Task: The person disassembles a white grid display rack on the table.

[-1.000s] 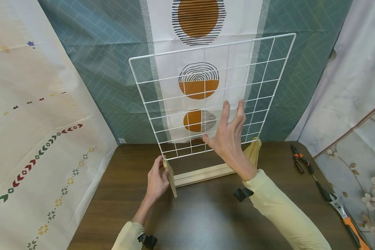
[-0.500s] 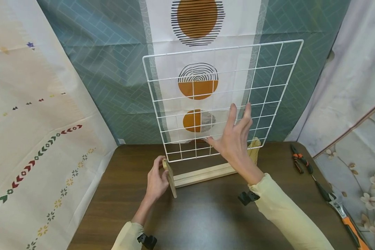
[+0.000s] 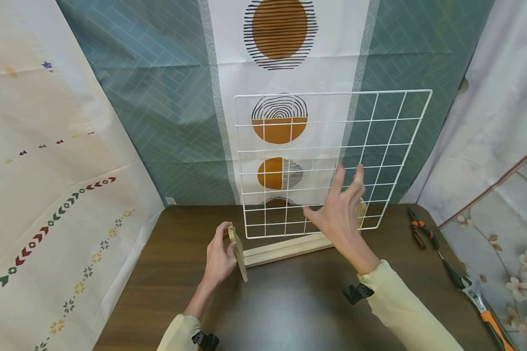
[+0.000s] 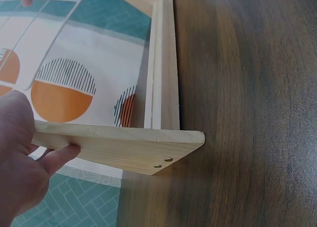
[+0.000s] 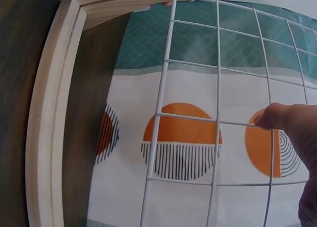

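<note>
A white wire grid panel [image 3: 316,147] stands raised and tilted over the back of the table. My right hand [image 3: 343,222] holds it with spread fingers, and in the right wrist view the thumb [image 5: 272,117] lies on a wire crossing. Below is a pale wooden stand with a grooved bottom bar [image 3: 285,250] and two upright end boards. My left hand [image 3: 219,256] grips the left end board [image 4: 119,148] near its top, fingers behind and thumb on the outer face. Two screw heads [image 4: 168,159] show low on that board. The right end board [image 3: 362,213] is partly hidden behind my right hand.
Pliers [image 3: 423,228] with black and orange handles lie on the right of the brown table [image 3: 180,302]. Nearer are a screwdriver [image 3: 452,273] and an adjustable wrench [image 3: 476,297] with an orange handle. A patterned cloth backdrop [image 3: 189,122] hangs behind the table.
My right hand has moved right and down with the wire grid panel, which now hangs lower and more level, its left edge away from the left end board. My left hand has stayed on the board.
</note>
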`<action>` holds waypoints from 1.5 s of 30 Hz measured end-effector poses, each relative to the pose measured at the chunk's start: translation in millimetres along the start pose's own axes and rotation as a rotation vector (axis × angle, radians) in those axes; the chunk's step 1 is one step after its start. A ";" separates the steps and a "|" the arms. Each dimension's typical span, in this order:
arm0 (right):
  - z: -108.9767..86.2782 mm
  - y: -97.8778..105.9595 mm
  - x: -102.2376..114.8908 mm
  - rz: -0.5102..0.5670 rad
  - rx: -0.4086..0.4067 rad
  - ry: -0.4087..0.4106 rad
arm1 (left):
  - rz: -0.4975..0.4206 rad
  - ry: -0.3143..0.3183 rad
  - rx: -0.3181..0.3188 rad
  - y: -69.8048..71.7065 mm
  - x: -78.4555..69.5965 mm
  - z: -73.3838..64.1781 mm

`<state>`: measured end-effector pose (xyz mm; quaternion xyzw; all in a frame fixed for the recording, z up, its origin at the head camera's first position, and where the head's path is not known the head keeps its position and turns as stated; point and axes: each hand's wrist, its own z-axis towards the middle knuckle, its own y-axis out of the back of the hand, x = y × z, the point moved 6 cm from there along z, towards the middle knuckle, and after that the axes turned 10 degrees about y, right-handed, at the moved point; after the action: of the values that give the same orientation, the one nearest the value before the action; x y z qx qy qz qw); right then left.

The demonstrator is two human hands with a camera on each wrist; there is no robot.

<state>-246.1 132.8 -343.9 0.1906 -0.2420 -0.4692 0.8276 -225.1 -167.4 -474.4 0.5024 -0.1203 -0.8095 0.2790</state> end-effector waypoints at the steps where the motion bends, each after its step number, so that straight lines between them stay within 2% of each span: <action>1: -1.9 -0.3 -1.4 -0.005 0.003 -0.005 | 0.000 -0.002 -0.002 0.2 0.0 -0.2; 11: -16.1 -2.4 -12.0 0.027 0.023 -0.065 | 0.000 -0.002 -0.005 2.3 0.3 -0.8; 27: -30.7 -3.3 -23.7 -0.016 0.002 -0.064 | 0.021 0.005 -0.023 6.6 -0.4 -7.2; 45: -45.7 -4.5 -36.1 -0.019 0.021 -0.083 | 0.020 -0.032 -0.067 11.8 0.9 -16.9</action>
<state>-238.6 166.0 -391.4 0.1821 -0.2793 -0.4819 0.8103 -206.7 -176.1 -477.3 0.4786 -0.1025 -0.8180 0.3020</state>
